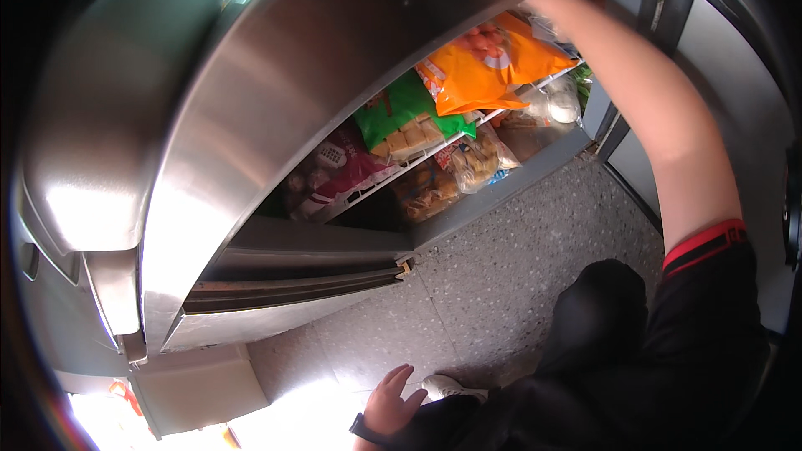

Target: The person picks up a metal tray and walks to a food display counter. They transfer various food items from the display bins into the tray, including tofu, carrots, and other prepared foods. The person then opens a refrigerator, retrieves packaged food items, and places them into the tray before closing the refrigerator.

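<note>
My right hand (550,7) reaches into an open stainless steel refrigerator or freezer. It is blurred, and its fingers are hidden by the cabinet's upper edge, so a grip cannot be made out. Just beneath it lies an orange plastic food bag (485,78) with a picture of red round pieces. Beside that are a green bag (401,109) showing tan blocks and a purple bag (354,163), all on a white wire shelf (382,185). Low over the floor, my left hand (391,404) holds nothing, its thumb apart from the fingers; a dark band circles the wrist.
Clear bags of tan food (479,163) and of white round food (562,103) lie below the shelf. One open door (282,316) stands at left, another door (720,88) at right. My shoe (452,386) is on the speckled floor (501,250).
</note>
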{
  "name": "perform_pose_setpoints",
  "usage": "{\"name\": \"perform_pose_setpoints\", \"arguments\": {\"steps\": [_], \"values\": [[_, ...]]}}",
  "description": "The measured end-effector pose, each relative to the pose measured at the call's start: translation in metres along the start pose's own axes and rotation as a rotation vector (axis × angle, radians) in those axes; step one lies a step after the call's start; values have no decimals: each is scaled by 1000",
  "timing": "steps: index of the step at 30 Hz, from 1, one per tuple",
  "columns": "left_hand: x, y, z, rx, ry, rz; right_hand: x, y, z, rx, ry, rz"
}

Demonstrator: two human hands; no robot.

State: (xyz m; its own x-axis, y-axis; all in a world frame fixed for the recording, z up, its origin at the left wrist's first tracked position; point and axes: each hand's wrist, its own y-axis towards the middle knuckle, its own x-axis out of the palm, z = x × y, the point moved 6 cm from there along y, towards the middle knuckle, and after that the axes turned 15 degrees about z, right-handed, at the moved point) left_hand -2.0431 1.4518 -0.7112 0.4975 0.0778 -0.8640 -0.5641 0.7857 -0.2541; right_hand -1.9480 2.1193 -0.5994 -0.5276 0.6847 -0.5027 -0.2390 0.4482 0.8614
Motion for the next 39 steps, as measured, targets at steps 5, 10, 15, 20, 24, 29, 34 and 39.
{"name": "perform_pose_setpoints", "arguments": {"steps": [5,10,15,20,24,29,34,39], "values": [[1,19,6,98,-9,-5,-100,-78,-37,-206,341,360],[4,31,7,171,-24,-49,-133,-243,-121,-685,727,-338],[4,26,13,223,-11,-108,-26,-304,-168,-785,265,-799],[-2,7,21,325,-21,-36,48,-321,-211,-633,56,-802],[0,-2,16,332,51,-38,67,-330,-205,-456,103,-583],[-1,-2,7,318,49,-80,54,-315,-168,-194,448,-250],[-3,-1,4,340,49,-74,51,-284,-144,30,469,-349],[-6,0,7,372,19,-69,74,-282,-115,398,390,-461]]}}
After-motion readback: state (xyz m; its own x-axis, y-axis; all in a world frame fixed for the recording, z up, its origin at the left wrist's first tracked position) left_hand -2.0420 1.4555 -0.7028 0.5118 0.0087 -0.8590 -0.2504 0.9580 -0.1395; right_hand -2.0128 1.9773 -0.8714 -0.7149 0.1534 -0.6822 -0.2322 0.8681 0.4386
